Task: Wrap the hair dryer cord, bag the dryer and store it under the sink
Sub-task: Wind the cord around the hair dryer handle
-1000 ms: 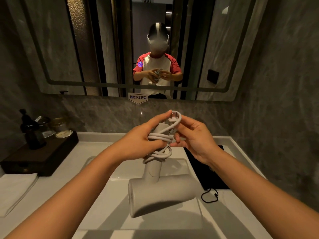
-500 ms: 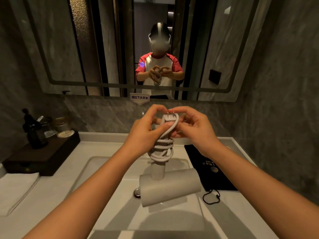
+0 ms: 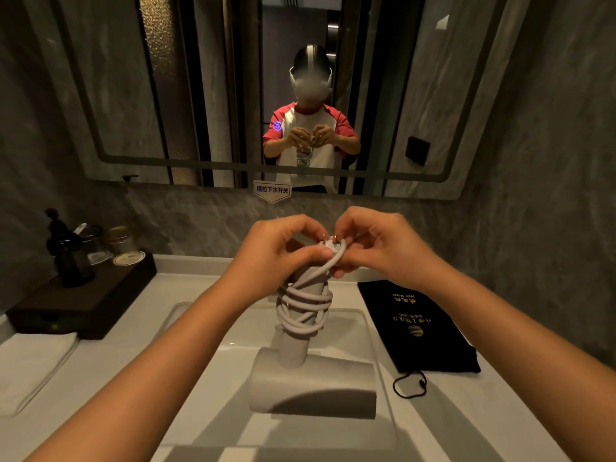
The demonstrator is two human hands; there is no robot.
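Note:
I hold a white hair dryer (image 3: 313,381) upside down over the sink (image 3: 233,331), barrel at the bottom, handle pointing up. Its white cord (image 3: 305,308) is coiled several times around the handle. My left hand (image 3: 280,251) grips the top of the handle. My right hand (image 3: 376,245) pinches the plug (image 3: 330,244) and the last loop of cord at the handle's end. A black drawstring bag (image 3: 416,325) with gold print lies flat on the counter to the right of the sink.
A dark wooden tray (image 3: 83,301) with a dark pump bottle (image 3: 68,255) and glass jars stands at the back left. A folded white towel (image 3: 30,365) lies at the left. A mirror (image 3: 166,95) covers the wall ahead; grey stone wall stands close on the right.
The dryer has swung so its barrel lies level. Both hands have closed in on the plug at the handle's top, and the last loop of cord is drawn tighter.

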